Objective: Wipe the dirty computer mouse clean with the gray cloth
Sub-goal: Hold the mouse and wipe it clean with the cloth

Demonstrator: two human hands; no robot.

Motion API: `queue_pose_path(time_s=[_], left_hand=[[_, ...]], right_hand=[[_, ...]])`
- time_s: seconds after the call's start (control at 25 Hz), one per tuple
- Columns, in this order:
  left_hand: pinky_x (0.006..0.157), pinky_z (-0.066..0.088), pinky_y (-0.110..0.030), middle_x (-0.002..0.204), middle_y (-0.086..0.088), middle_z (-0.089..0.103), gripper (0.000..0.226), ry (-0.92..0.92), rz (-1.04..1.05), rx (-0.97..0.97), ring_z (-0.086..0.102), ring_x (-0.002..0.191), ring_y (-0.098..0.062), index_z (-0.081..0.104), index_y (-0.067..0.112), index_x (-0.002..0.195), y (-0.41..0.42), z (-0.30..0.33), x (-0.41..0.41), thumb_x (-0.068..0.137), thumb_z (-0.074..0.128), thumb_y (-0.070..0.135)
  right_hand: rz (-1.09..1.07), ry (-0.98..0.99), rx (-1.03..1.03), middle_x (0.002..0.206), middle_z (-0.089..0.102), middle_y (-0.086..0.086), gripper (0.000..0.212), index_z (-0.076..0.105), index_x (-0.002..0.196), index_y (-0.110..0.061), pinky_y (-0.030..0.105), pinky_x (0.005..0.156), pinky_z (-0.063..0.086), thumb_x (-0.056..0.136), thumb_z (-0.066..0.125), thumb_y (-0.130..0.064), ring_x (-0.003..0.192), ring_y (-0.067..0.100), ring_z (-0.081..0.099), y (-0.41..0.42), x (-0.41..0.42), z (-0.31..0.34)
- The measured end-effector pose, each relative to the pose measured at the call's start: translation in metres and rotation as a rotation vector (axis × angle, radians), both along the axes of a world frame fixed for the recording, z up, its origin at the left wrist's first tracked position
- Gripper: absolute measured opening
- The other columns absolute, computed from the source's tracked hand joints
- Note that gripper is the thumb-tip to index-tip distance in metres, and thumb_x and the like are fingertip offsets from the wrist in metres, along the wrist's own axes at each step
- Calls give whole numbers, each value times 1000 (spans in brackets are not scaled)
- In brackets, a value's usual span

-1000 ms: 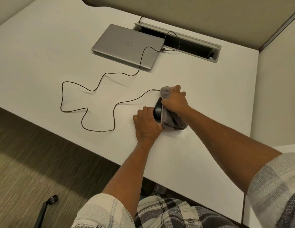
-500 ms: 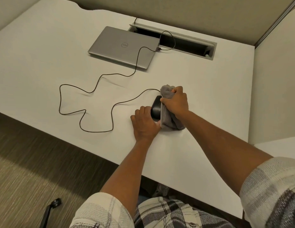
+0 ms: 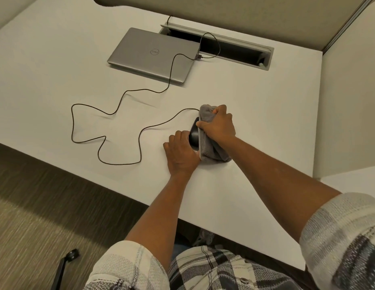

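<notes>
A black wired computer mouse (image 3: 194,133) lies on the white desk (image 3: 255,105); only its left side shows. The gray cloth (image 3: 211,151) is draped over its top and right side. My right hand (image 3: 219,125) is closed on the cloth and presses it onto the mouse. My left hand (image 3: 181,152) lies at the mouse's near-left end with its fingers against the mouse, holding it in place. The mouse's thin black cable (image 3: 111,114) runs off to the left in loops.
A closed silver laptop (image 3: 154,54) lies at the back of the desk, with the cable plugged into its right side. Behind it is an open cable slot (image 3: 222,49). Partition walls stand behind and to the right. A chair base (image 3: 65,266) shows on the carpet.
My right hand with the cloth has shifted slightly over the mouse, toward me. My left hand stays put at the mouse. The camera has moved a little.
</notes>
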State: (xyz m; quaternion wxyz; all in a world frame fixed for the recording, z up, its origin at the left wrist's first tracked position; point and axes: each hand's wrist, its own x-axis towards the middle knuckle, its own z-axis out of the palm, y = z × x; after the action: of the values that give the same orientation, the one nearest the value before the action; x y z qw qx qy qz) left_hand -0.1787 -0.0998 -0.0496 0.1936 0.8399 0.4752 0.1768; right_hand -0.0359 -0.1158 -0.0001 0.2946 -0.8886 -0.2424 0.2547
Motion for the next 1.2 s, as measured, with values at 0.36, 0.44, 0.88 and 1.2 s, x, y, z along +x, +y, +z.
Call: queue_pose_path(time_s=[0.36, 0.44, 0.88, 1.2], left_hand=[[76, 38, -39, 93, 2, 56, 47, 7, 31, 24, 50, 87, -23, 56, 19, 98, 1, -5, 3, 79, 64, 62], [77, 40, -40, 93, 1, 57, 50, 11, 43, 14, 51, 89, -23, 56, 19, 98, 0, -3, 3, 78, 64, 64], [80, 39, -37, 100, 2, 59, 60, 37, -3, -53, 52, 93, -23, 59, 19, 108, -2, 8, -3, 76, 65, 70], [91, 43, -44, 123, -12, 55, 84, 125, -58, -112, 52, 113, -32, 46, 7, 135, 26, 38, 19, 83, 56, 73]], right_hand=[[139, -144, 76, 114, 51, 3, 46, 48, 127, -36, 32, 76, 43, 83, 63, -34, 95, 22, 57, -22, -1, -4], [315, -259, 112, 113, 53, 0, 41, 54, 124, -38, 31, 76, 45, 84, 57, -32, 99, 21, 57, -35, -11, -3], [377, -284, 184, 110, 66, -12, 46, 56, 124, -47, 29, 81, 46, 82, 59, -29, 99, 17, 61, -112, 28, 27], [-15, -415, -198, 142, 40, 23, 70, 24, 148, -20, 56, 102, 37, 90, 56, -42, 127, 44, 40, -103, 107, -18]])
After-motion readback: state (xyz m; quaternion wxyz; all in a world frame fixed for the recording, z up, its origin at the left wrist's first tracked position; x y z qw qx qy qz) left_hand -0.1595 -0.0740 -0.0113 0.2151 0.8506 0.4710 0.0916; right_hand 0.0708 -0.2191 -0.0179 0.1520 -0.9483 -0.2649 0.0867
